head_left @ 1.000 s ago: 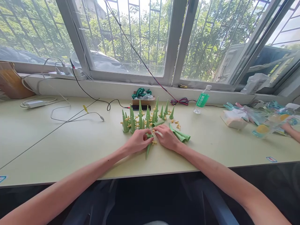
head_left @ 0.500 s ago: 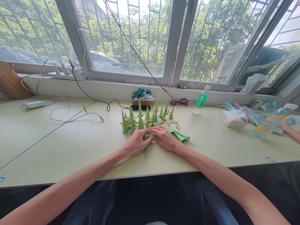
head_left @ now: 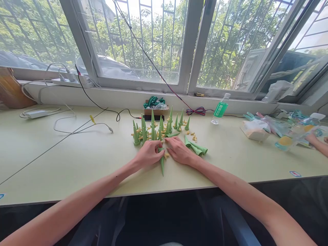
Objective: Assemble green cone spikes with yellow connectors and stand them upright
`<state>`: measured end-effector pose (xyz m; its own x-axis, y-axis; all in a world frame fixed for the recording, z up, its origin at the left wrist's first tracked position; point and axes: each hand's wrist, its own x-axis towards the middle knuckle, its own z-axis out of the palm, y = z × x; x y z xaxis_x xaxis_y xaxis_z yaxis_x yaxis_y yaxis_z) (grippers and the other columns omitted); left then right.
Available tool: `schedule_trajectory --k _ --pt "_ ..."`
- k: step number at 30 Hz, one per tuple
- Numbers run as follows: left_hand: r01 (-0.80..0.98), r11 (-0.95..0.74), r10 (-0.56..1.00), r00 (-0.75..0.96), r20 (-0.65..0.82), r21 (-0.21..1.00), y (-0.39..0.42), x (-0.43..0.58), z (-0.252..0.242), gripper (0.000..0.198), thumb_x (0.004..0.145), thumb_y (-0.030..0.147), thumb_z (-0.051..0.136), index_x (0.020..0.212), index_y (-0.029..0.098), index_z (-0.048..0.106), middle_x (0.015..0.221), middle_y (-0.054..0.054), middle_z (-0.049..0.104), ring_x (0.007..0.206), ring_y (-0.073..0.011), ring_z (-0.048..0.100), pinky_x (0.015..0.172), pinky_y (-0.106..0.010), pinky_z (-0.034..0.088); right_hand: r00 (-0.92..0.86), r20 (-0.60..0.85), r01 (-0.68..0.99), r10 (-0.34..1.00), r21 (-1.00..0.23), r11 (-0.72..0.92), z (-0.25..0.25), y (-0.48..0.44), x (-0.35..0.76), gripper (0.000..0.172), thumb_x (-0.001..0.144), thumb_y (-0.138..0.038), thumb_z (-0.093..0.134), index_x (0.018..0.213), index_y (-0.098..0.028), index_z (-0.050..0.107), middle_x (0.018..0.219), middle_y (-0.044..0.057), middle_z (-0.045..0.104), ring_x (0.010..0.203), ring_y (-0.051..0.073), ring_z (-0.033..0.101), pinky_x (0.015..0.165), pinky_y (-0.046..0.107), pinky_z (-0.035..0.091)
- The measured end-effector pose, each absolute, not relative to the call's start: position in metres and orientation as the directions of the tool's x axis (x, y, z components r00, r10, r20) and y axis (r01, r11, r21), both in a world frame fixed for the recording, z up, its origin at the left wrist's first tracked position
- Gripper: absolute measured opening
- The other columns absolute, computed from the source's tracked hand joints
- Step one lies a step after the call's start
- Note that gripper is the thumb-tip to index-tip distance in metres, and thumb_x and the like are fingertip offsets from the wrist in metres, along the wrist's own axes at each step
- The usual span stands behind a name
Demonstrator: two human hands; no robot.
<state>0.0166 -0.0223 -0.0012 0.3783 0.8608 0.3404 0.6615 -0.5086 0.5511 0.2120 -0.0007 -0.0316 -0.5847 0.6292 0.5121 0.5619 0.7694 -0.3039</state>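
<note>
My left hand (head_left: 148, 152) is closed, its thumb and fingers pinching the wide end of a green plastic cone spike (head_left: 162, 164) whose tip points toward the table's front edge. My right hand (head_left: 179, 151) lies just to the right, fingers stretched forward and thumb apart, with nothing visible in it. Between the hands, a small yellow T-shaped piece (head_left: 166, 155) rests on the table. Behind them stands a cluster of upright green spikes (head_left: 136, 135), several with yellow pieces at their sides. Loose green cones (head_left: 196, 149) lie right of my right hand.
More yellow pieces (head_left: 194, 137) are scattered behind the loose cones. A phone (head_left: 153, 118) and a small box (head_left: 156, 111) sit at the back. A water bottle (head_left: 219, 110), tissue pack (head_left: 255, 131) and another person's arm (head_left: 318, 144) are rightward. Cables (head_left: 82, 126) cross the left.
My right hand has drawn slightly away from the left hand and the cone. The cone in my left hand has swung, its tip now a little further right and nearer the front edge.
</note>
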Motion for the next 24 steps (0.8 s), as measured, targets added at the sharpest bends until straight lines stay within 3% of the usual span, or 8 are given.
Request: schedule_trajectory --k 5,11,16,24 --pt "0.670 -0.509 0.861 0.387 0.331 0.541 -0.0221 0.0160 -0.0017 0.020 0.080 0.034 0.059 0.073 0.016 0.060 0.048 0.005 0.048 0.047 -0.0100 0.040 0.052 -0.025 0.032 -0.558 0.539 0.562 0.630 -0.313 0.766 -0.0337 0.0014 0.2127 0.038 0.091 -0.011 0.050 0.129 -0.014 0.053 0.117 0.014 0.063 0.112 0.027 0.051 0.097 0.045 0.047" --pt "0.675 -0.503 0.864 0.394 0.313 0.539 -0.0248 0.0178 0.0000 0.021 0.082 0.036 0.057 0.074 0.016 0.059 0.048 0.005 0.048 0.047 -0.0103 0.039 0.053 -0.025 0.030 -0.528 0.523 0.618 0.669 -0.304 0.725 -0.0325 0.0010 0.2135 0.021 0.094 -0.009 0.048 0.106 -0.014 0.065 0.102 0.013 0.064 0.099 0.024 0.055 0.088 0.040 0.050" --pt "0.669 -0.504 0.863 0.413 0.290 0.546 -0.0246 0.0176 -0.0010 0.024 0.085 0.039 0.055 0.080 0.017 0.062 0.049 0.004 0.048 0.047 -0.0112 0.038 0.051 -0.026 0.028 -0.520 0.509 0.618 0.686 -0.330 0.713 -0.0314 -0.0006 0.2140 0.021 0.093 -0.007 0.050 0.095 -0.016 0.068 0.095 0.009 0.060 0.093 0.020 0.057 0.083 0.035 0.050" --pt "0.675 -0.505 0.863 0.416 0.288 0.539 -0.0227 0.0173 -0.0028 0.025 0.087 0.039 0.053 0.078 0.017 0.063 0.049 0.004 0.047 0.047 -0.0119 0.039 0.051 -0.025 0.029 -0.504 0.536 0.548 0.677 -0.407 0.730 -0.0338 -0.0004 0.2158 0.023 0.094 -0.008 0.049 0.095 -0.016 0.070 0.094 0.008 0.057 0.082 0.016 0.057 0.077 0.030 0.051"
